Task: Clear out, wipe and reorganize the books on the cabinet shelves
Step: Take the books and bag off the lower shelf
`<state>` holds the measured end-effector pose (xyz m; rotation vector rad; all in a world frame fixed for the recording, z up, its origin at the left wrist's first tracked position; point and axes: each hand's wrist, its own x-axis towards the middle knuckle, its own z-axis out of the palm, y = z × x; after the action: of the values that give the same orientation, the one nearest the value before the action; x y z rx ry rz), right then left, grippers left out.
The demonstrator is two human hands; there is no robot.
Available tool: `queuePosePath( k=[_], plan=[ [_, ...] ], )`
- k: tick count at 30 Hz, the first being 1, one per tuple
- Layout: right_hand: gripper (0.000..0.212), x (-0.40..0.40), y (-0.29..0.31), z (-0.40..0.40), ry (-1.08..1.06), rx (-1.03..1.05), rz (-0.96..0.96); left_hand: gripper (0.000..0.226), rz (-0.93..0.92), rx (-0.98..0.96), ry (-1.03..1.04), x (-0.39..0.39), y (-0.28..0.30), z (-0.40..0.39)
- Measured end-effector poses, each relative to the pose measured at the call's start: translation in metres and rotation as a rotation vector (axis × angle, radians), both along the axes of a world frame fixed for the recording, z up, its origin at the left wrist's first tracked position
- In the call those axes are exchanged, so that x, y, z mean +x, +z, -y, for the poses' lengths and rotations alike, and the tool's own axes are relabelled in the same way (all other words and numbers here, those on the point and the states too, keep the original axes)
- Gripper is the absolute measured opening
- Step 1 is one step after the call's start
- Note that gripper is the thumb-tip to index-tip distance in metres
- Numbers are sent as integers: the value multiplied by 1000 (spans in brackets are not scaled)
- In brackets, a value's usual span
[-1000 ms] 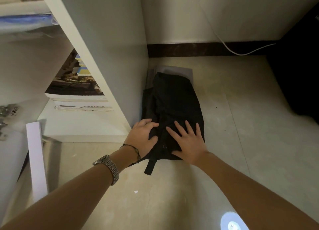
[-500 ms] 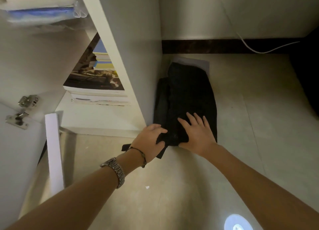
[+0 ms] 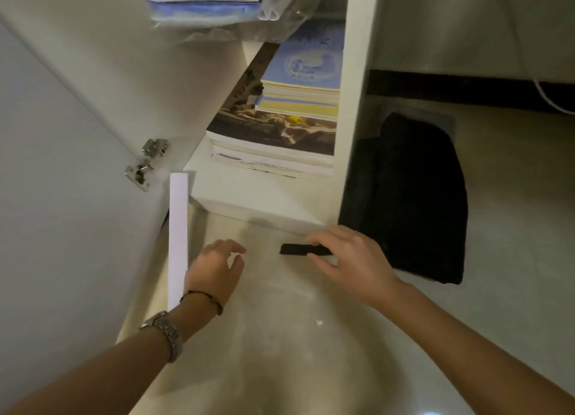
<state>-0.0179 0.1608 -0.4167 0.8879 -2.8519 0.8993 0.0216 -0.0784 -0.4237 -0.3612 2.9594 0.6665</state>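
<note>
Dim, warm light. A bright glare spot (image 3: 431, 412) sits on the floor below me. My hands blur slightly; wide-angle distortion bends the edges.

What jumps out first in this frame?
The two hands low in the middle: the right hand pinches a black strap just above the floor, while the left hand hovers beside it, fingers loosely curled and holding nothing. Next, the stack of books on the cabinet's bottom shelf, and the folded black fabric on the floor to the cabinet's right.
</note>
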Motion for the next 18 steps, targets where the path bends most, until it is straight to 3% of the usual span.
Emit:
queuePosePath(
  k=[7, 11, 15, 18],
  plan=[
    [21, -11, 11, 55, 131, -4, 15, 27, 59, -133, 288, -2, -4, 66],
    [24, -21, 12, 77, 190, 48, 77, 47, 136, -53, 376, -7, -23, 92],
    [24, -27, 7, 93, 199, 14, 97, 48, 186, -144, 315, -14, -48, 103],
    [23, -26, -3, 99, 174, -61, 118, 54, 111, -219, 231, -18, -51, 104]
  ],
)
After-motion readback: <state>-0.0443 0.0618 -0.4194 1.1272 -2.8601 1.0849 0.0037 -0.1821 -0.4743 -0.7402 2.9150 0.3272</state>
